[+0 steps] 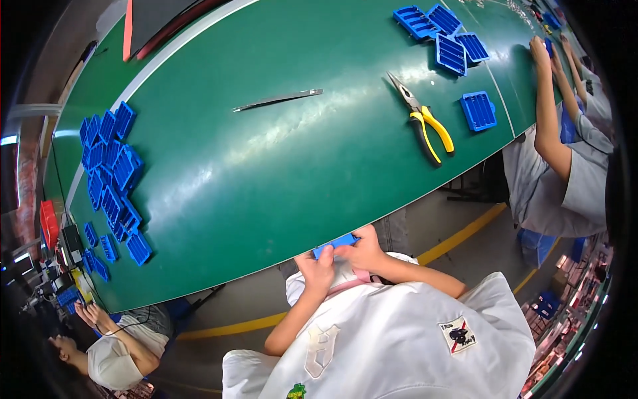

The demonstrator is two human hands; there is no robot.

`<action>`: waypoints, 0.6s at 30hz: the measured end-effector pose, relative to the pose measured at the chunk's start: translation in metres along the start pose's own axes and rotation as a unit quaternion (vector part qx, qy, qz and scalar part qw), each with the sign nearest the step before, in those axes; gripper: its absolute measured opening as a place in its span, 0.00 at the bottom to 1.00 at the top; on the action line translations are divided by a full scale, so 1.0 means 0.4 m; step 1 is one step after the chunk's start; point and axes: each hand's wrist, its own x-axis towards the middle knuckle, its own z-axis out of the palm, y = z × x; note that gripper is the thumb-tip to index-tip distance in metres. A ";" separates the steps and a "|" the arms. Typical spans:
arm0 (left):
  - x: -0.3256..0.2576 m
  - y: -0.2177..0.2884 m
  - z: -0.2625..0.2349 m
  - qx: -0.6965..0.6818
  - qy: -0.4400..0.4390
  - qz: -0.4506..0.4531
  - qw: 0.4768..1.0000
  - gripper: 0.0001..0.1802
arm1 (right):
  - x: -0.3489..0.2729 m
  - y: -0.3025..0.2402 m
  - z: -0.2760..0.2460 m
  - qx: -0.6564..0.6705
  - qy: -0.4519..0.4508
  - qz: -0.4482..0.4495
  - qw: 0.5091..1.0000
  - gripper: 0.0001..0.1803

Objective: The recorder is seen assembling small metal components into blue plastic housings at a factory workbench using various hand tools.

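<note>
Green desk [279,166] fills the frame; at its lower edge, centre, a small blue plastic tray [335,243] is pinched between both hands, left hand [318,269] and right hand [364,254], fingers closed on it. Yellow-handled pliers [425,120] lie upper right, more blue trays [109,179] heaped left.

Blue piece [335,243] at the table [266,186] edge mostly covered by both hands, only its top strip showing; shape underneath impossible to tell. Left hand [318,269] fingers curled out of sight behind it, right hand [364,253] likewise, so exact grip unclear. Far-left pile of blue trays [109,179] overlapping, lower ones buried, count unreadable. Small items at the top-right rim [531,10] too tiny and bent by the lens to name. Co-worker at lower left [113,346] partly cut off by the dark rim; red box [48,223] blurred at the edge.
</note>
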 end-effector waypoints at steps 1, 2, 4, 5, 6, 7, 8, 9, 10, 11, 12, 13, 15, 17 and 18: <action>-0.006 0.001 -0.002 0.024 0.003 -0.012 1.000 0.22 | -0.005 -0.003 -0.001 0.008 -0.005 0.016 1.000 0.18; -0.009 0.002 -0.008 0.025 0.002 -0.014 1.000 0.22 | -0.006 -0.006 -0.004 0.008 -0.003 0.017 1.000 0.18; -0.004 0.004 -0.025 0.050 -0.052 0.019 0.997 0.21 | -0.003 -0.012 -0.008 0.028 -0.035 0.022 0.999 0.16; -0.008 0.008 -0.027 0.052 -0.054 0.019 0.997 0.21 | -0.009 -0.019 -0.009 0.029 -0.033 0.020 0.999 0.16; -0.009 0.016 -0.028 0.044 -0.075 0.034 0.996 0.23 | -0.010 -0.028 -0.012 0.009 -0.043 0.022 0.999 0.15; -0.012 0.025 -0.030 0.036 -0.096 0.048 0.994 0.26 | -0.010 -0.036 -0.017 -0.012 -0.054 0.024 0.998 0.14; -0.018 0.037 -0.034 0.089 -0.103 0.034 0.990 0.34 | -0.009 -0.042 -0.027 -0.033 -0.085 0.005 0.996 0.11; -0.022 0.037 -0.039 0.092 -0.104 0.037 0.990 0.34 | -0.008 -0.059 -0.031 -0.031 -0.086 0.002 0.996 0.11; -0.032 0.037 -0.043 0.074 -0.113 -0.002 0.991 0.36 | -0.015 -0.085 -0.030 0.017 -0.092 0.098 0.991 0.10; -0.037 0.036 -0.046 0.057 -0.122 -0.042 0.990 0.38 | -0.020 -0.100 -0.028 0.064 -0.097 0.192 0.974 0.10; -0.039 0.036 -0.045 0.078 -0.131 -0.026 0.988 0.38 | -0.021 -0.101 -0.023 0.056 -0.088 0.156 0.982 0.09; -0.041 0.039 -0.043 0.080 -0.131 -0.027 0.988 0.38 | -0.019 -0.109 -0.021 0.057 -0.088 0.157 0.982 0.09; -0.039 0.050 -0.032 0.078 -0.128 -0.030 0.988 0.35 | -0.011 -0.127 -0.018 0.083 -0.073 0.198 0.974 0.09; -0.036 0.060 -0.022 0.071 -0.118 -0.027 0.990 0.31 | -0.013 -0.119 -0.012 0.091 -0.059 0.220 0.969 0.09; -0.035 0.069 -0.016 0.075 -0.116 -0.040 0.990 0.30 | -0.011 -0.118 -0.011 0.092 -0.052 0.220 0.970 0.09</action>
